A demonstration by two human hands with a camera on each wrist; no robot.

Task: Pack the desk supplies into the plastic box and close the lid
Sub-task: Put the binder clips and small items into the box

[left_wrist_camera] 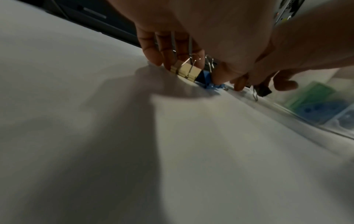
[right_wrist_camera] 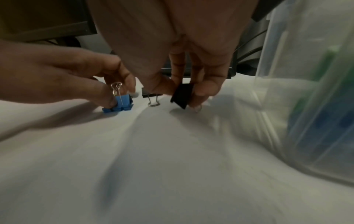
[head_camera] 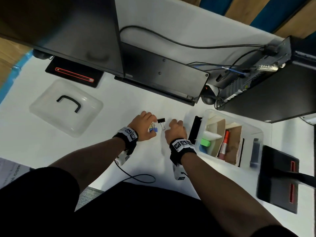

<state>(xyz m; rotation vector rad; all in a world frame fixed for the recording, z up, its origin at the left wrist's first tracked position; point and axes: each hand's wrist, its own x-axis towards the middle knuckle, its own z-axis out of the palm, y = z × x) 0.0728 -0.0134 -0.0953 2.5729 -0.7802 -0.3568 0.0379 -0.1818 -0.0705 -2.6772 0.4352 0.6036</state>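
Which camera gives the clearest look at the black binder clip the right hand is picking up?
The right wrist view: the black binder clip sits pinched between thumb and fingers of the right hand, just above the table. The head view hides it under the right hand. The left wrist view shows it small and blurred at a distance.

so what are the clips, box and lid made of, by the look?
Blue clip: painted sheet body, matte, with bare shiny wire handles, so likely metal. Black clip in the right hand's grip: same build, dark matte. Box: translucent plastic; contents show through its wall. Lid: clear glossy plastic with highlights, black handle, probably plastic.
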